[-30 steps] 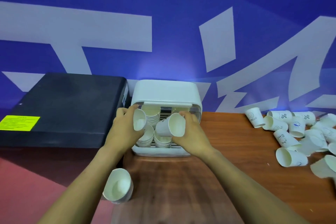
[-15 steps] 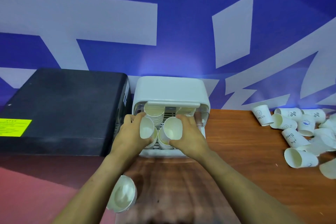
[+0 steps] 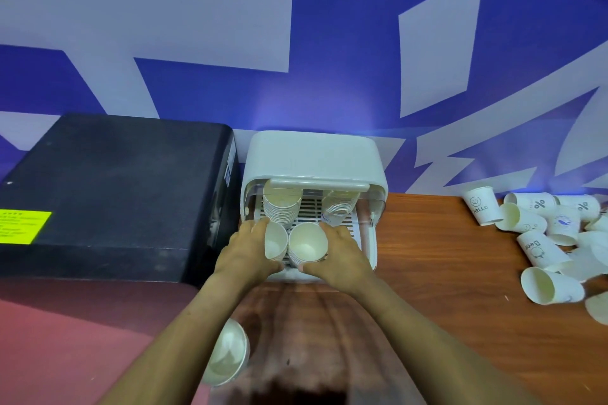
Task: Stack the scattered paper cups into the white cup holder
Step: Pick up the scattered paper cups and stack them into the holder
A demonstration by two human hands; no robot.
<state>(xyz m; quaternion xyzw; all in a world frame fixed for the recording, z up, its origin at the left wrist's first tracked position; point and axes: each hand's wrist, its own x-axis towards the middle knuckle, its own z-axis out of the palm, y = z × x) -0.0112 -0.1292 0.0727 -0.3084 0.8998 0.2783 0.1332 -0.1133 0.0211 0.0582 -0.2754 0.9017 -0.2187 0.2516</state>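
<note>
At the middle of the frame my left hand (image 3: 245, 251) grips a white paper cup (image 3: 274, 242) tipped on its side, mouth toward me, and my right hand (image 3: 340, 255) curls around a second cup (image 3: 307, 245) just beside it, also lying mouth toward me. Both cups sit at the open front of the white cup holder (image 3: 312, 154), a rounded plastic box with a slatted tray floor, standing against the blue and white wall (image 3: 296, 26). Inside it, behind my hands, two stacks of nested cups (image 3: 283, 207) lean forward. The holder stands on the wooden table (image 3: 444, 306), just beside a black box (image 3: 115, 191) with a yellow label at the left of the frame. A pile of loose cups (image 3: 543, 233), some printed, lies at the right edge, and one more cup (image 3: 227, 355) shows under my left forearm at lower centre.
</note>
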